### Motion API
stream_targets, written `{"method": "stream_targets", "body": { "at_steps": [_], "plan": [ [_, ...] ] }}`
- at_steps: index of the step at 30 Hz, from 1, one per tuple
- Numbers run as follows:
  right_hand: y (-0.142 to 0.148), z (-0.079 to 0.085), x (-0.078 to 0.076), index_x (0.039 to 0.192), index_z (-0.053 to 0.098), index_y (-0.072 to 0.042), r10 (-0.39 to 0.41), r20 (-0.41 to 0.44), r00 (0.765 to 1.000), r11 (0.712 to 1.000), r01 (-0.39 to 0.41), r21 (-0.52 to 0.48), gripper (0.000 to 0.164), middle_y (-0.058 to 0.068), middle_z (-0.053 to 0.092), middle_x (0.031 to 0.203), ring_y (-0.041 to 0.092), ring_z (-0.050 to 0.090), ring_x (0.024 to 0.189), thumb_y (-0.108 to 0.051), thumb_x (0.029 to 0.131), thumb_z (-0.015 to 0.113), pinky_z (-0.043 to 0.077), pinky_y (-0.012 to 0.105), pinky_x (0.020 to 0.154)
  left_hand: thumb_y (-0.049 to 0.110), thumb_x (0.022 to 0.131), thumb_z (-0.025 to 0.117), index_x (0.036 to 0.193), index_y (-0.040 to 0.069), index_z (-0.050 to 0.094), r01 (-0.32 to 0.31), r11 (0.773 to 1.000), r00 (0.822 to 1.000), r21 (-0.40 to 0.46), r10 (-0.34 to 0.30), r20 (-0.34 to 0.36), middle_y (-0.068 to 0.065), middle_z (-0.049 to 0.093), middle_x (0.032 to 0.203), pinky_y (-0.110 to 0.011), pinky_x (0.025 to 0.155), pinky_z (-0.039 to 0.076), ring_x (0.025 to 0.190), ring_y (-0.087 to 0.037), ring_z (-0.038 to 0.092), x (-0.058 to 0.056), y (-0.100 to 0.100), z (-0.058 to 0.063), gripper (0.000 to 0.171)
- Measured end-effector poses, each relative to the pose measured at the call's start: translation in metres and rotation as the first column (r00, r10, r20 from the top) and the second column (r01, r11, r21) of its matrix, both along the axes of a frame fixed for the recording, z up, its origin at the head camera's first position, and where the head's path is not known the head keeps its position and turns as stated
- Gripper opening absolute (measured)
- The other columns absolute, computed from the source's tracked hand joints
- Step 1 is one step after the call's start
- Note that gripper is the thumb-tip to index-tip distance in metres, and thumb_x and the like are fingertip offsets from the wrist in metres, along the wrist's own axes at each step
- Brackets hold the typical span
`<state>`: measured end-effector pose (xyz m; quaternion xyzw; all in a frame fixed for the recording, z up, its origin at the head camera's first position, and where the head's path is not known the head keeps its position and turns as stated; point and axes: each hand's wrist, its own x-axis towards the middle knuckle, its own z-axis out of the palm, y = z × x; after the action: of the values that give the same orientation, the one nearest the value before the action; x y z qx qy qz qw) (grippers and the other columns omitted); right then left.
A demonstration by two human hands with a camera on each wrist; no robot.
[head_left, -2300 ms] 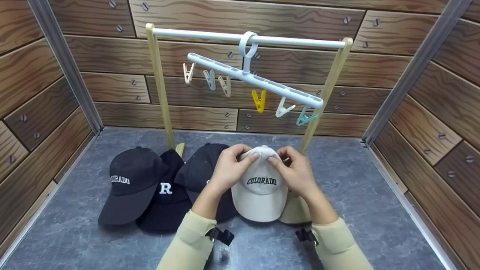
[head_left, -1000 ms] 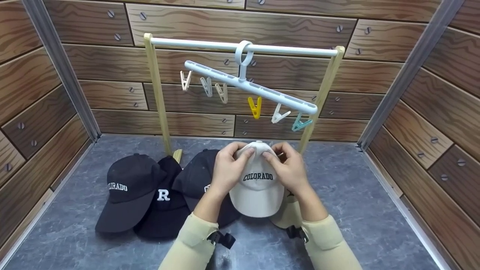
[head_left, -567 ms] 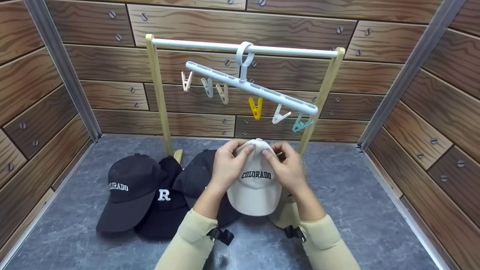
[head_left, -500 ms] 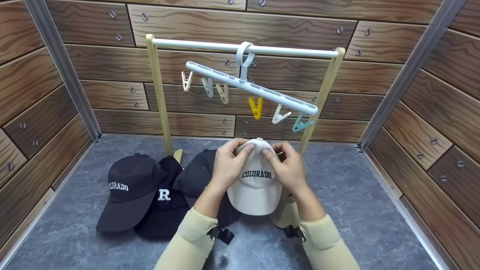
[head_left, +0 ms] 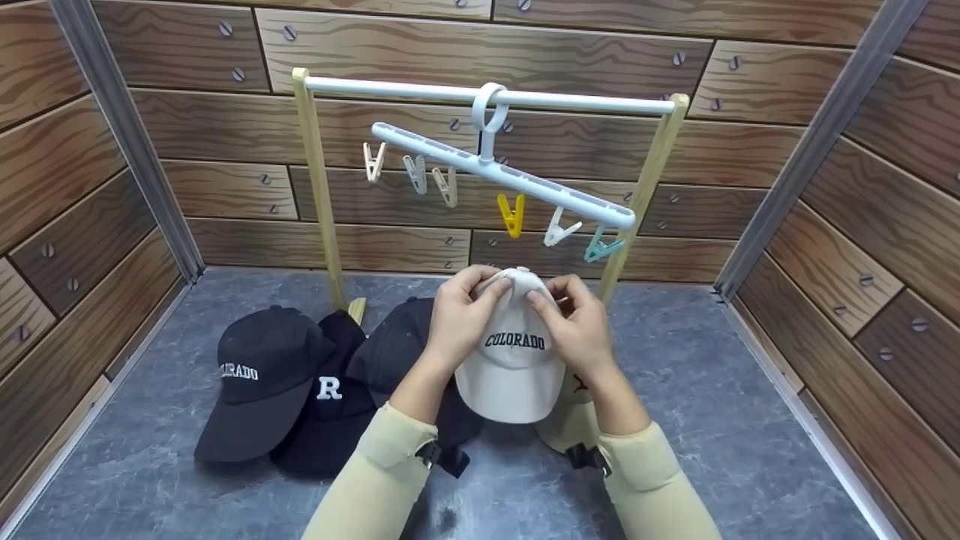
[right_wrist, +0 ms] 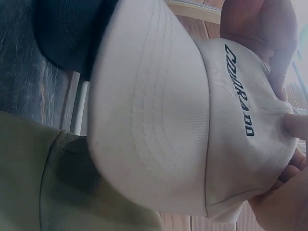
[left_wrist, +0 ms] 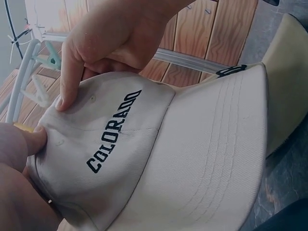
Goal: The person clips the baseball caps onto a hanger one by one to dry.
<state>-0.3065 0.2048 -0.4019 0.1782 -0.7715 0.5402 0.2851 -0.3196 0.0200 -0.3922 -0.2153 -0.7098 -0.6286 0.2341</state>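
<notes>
Both hands hold an off-white baseball cap [head_left: 514, 386] lettered COLORADO by the top of its crown, brim hanging down toward the person. My left hand [head_left: 459, 319] pinches the crown's left side, thumb on the front and fingers behind. On the right side my right hand [head_left: 583, 330] pinches it likewise, its thumb pressing into the front cloth. The fabric is drawn in between the two thumbs. Behind the cloth most fingertips are hidden. Just above and beyond the cap hangs a pale clip hanger [head_left: 427, 142], its yellow clip [head_left: 511, 216] nearest the crown.
A wooden-post rack with a white rod [head_left: 585, 100] bears the hanger, which hangs slanted with several clips. Left lie a black COLORADO cap [head_left: 262, 345], a black R cap [head_left: 319, 431] and another dark cap [head_left: 394, 345]. A khaki cap [head_left: 574, 424] lies partly under my right forearm.
The off-white cap has risen a little toward the hanger, held in both hands throughout, and uncovers more of the khaki cap. The head view has shifted slightly. The other caps stay put.
</notes>
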Motion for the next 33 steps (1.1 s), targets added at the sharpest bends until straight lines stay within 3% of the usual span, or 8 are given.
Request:
{"method": "stream_targets", "body": {
  "at_steps": [7,13,20,27,33],
  "plan": [
    [0.001,0.004,-0.002,0.098,0.066,-0.004,-0.006,0.001,1.0,1.0,0.006,-0.006,0.016,0.008,0.065,0.085,0.018,0.058,0.068,-0.014,0.093,0.077,0.047,0.025,0.059,0.022,0.096,0.074,0.1,0.013,0.077,0.012,1.0,1.0,0.009,-0.012,0.015,0.003,0.075,0.098,-0.031,0.078,0.056,0.088,-0.011,0.068,-0.003,0.001,0.005,0.011],
    [0.005,0.008,-0.003,0.097,0.065,-0.006,0.005,-0.009,1.0,1.0,-0.005,0.008,0.018,0.005,0.065,0.086,0.019,0.06,0.07,-0.02,0.094,0.077,0.049,0.026,0.06,0.023,0.096,0.074,0.1,0.013,0.078,0.025,1.0,0.999,0.017,-0.026,0.035,0.003,0.075,0.097,-0.031,0.077,0.056,0.087,-0.012,0.068,-0.008,0.003,0.008,0.011],
    [0.009,0.012,-0.003,0.098,0.066,-0.007,-0.015,-0.002,1.0,0.999,0.016,0.045,0.019,0.002,0.064,0.086,0.02,0.06,0.069,-0.023,0.095,0.076,0.048,0.028,0.06,0.008,0.096,0.071,0.1,-0.003,0.075,0.032,0.999,0.997,0.031,-0.034,0.066,-0.016,0.074,0.098,-0.032,0.077,0.053,0.087,-0.024,0.067,0.015,0.004,0.036,0.012],
    [0.013,0.016,-0.002,0.097,0.067,-0.007,-0.013,-0.001,1.0,0.999,0.013,0.049,0.02,0.003,0.065,0.086,0.021,0.06,0.069,-0.024,0.093,0.077,0.049,0.031,0.059,0.007,0.097,0.07,0.101,-0.004,0.074,0.061,0.996,0.994,0.064,-0.066,0.083,-0.016,0.074,0.099,-0.028,0.076,0.053,0.087,-0.023,0.067,0.014,0.006,0.035,0.013],
    [0.015,0.019,-0.001,0.098,0.069,-0.006,-0.026,-0.025,0.999,0.998,0.028,0.056,0.017,0.005,0.066,0.092,0.022,0.061,0.075,-0.02,0.094,0.077,0.05,0.026,0.063,0.012,0.096,0.072,0.101,0.0,0.076,0.04,0.997,0.994,0.071,-0.046,0.094,-0.013,0.074,0.099,-0.025,0.072,0.051,0.086,-0.023,0.066,-0.003,0.009,0.02,0.013]
  ]
}}
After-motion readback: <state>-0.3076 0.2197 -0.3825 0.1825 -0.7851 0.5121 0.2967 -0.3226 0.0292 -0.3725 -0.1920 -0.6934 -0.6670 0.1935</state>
